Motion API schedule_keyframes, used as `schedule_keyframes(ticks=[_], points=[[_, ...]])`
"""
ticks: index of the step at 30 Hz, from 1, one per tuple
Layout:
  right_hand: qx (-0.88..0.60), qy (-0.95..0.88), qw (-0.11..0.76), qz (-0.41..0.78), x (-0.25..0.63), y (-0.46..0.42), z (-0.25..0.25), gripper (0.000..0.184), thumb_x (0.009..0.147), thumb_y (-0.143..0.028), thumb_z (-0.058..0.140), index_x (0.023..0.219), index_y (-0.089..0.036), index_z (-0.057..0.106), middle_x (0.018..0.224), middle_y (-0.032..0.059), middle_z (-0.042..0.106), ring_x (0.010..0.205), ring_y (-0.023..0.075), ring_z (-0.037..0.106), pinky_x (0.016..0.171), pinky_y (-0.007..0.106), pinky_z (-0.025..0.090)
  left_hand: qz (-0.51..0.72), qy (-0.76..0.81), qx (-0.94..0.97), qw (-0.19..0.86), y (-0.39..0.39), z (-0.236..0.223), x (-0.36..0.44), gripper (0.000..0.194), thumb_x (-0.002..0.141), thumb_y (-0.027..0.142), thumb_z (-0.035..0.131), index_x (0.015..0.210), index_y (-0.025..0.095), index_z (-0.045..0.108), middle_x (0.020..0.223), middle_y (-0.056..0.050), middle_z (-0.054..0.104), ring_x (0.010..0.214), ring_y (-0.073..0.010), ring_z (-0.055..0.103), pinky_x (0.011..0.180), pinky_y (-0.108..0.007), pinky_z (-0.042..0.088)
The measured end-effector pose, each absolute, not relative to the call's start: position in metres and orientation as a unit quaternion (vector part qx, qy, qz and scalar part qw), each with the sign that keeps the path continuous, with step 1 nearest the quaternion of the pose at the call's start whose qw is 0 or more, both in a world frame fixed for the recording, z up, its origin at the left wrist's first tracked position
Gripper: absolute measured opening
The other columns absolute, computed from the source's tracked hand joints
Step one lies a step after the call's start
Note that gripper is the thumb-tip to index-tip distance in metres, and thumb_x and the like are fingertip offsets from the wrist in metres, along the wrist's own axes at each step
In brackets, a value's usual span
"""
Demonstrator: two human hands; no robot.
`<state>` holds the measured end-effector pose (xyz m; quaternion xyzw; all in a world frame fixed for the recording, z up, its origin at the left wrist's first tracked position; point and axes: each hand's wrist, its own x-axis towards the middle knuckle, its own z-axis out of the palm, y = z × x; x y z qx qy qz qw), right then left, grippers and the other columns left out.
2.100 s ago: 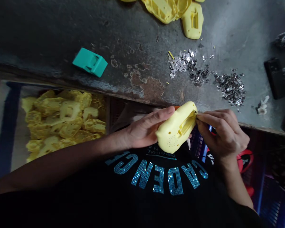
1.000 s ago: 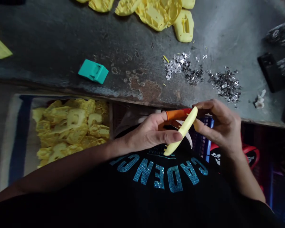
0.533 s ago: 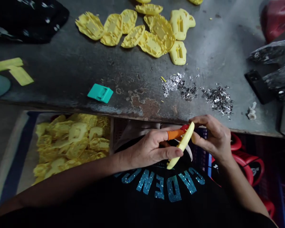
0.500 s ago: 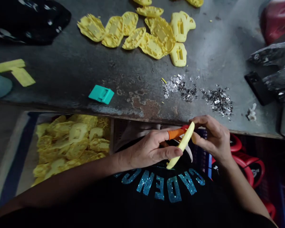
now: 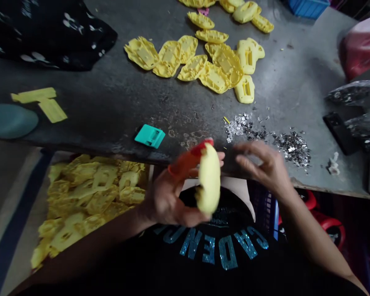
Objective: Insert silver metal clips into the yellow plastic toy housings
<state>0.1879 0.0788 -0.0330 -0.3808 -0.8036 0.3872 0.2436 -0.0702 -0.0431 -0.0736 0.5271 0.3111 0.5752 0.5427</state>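
My left hand, with an orange-red finger cover on one finger, grips a yellow plastic shell by its edges. The shell is held upright over my lap at the table's front edge, seen nearly side-on and somewhat blurred. My right hand is off the shell, a short way to its right, fingers apart with nothing seen in them. Just beyond the right hand lie small shiny metal pieces in a heap and a second heap.
Several yellow shells lie farther back on the grey table. A teal plastic block sits near the front edge. A crate of yellow shells stands below left. To the right are a black phone-like object and clear bags.
My right hand has come away from the shell and opened. My left hand has moved the shell left and turned it more upright. The view has tilted up, showing more of the table.
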Motion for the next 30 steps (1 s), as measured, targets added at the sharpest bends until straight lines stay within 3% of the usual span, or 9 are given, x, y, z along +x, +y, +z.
schedule_keyframes(ticks=[2,4,6,8,13,19,25,30], points=[[-0.43,-0.863,0.228,0.136,0.186,0.116,-0.039,0.024,0.111,-0.028,0.069,0.128,-0.033,0.085,0.138,0.0098,0.084,0.124,0.0349,0.068,0.107,0.058,0.052,0.61,0.308,0.439,0.584,-0.044,-0.066,-0.073,0.085,0.096,0.061,0.088,0.174,0.045,0.058,0.171,-0.01,0.068,0.141,-0.0398,0.078,0.11,-0.056,0.07],[-0.433,-0.878,0.199,0.053,0.182,0.141,-0.05,0.031,0.11,-0.019,0.067,0.128,-0.034,0.086,0.141,0.0097,0.084,0.127,0.0388,0.066,0.105,0.062,0.047,0.607,0.304,0.338,0.652,-0.043,-0.057,-0.075,0.064,0.102,0.059,0.082,0.161,0.039,0.071,0.156,-0.008,0.079,0.119,-0.0332,0.087,0.103,-0.049,0.073],[-0.404,-0.897,0.176,0.039,0.181,0.145,-0.059,0.034,0.111,-0.015,0.065,0.128,-0.036,0.085,0.138,0.0074,0.085,0.128,0.0381,0.066,0.104,0.06,0.044,0.594,0.298,0.27,0.697,-0.041,-0.05,-0.075,0.058,0.098,0.059,0.085,0.15,0.033,0.079,0.138,-0.008,0.087,0.104,-0.0301,0.088,0.097,-0.046,0.074],[-0.374,-0.913,0.162,0.036,0.189,0.129,-0.062,0.035,0.113,-0.014,0.063,0.127,-0.038,0.084,0.135,0.0049,0.086,0.13,0.0358,0.066,0.105,0.058,0.042,0.598,0.294,0.235,0.707,-0.042,-0.047,-0.072,0.058,0.093,0.059,0.088,0.143,0.03,0.082,0.13,-0.007,0.089,0.104,-0.0295,0.087,0.097,-0.045,0.074],[-0.391,-0.9,0.187,0.034,0.24,0.065,-0.052,0.03,0.112,-0.013,0.066,0.119,-0.035,0.084,0.135,0.0039,0.087,0.132,0.032,0.07,0.104,0.053,0.04,0.602,0.284,0.181,0.724,-0.048,-0.053,-0.056,0.053,0.094,0.053,0.082,0.138,0.022,0.083,0.139,-0.01,0.086,0.126,-0.0314,0.082,0.109,-0.043,0.07],[-0.474,-0.826,0.293,0.091,0.269,0.033,-0.058,0.009,0.108,-0.025,0.081,0.113,-0.031,0.085,0.107,0.0035,0.085,0.103,0.0274,0.073,0.095,0.047,0.046,0.571,0.285,0.178,0.749,-0.047,-0.061,-0.042,0.06,0.098,0.053,0.077,0.148,0.019,0.077,0.142,-0.013,0.086,0.123,-0.0298,0.083,0.106,-0.042,0.071],[-0.45,-0.861,0.233,0.049,0.241,0.043,-0.067,0.005,0.11,-0.034,0.079,0.11,-0.033,0.084,0.1,0.0015,0.083,0.101,0.0278,0.07,0.092,0.048,0.041,0.584,0.296,0.172,0.736,-0.05,-0.058,-0.037,0.059,0.1,0.049,0.074,0.152,0.021,0.074,0.144,-0.009,0.086,0.136,-0.0319,0.079,0.109,-0.044,0.071],[-0.444,-0.874,0.198,-0.022,0.229,0.051,-0.067,0.01,0.111,-0.04,0.077,0.11,-0.031,0.08,0.1,0.0031,0.081,0.101,0.0292,0.068,0.093,0.049,0.041,0.583,0.289,0.177,0.738,-0.05,-0.059,-0.035,0.049,0.099,0.045,0.073,0.14,0.018,0.079,0.14,-0.011,0.086,0.123,-0.03,0.082,0.107,-0.043,0.072]])
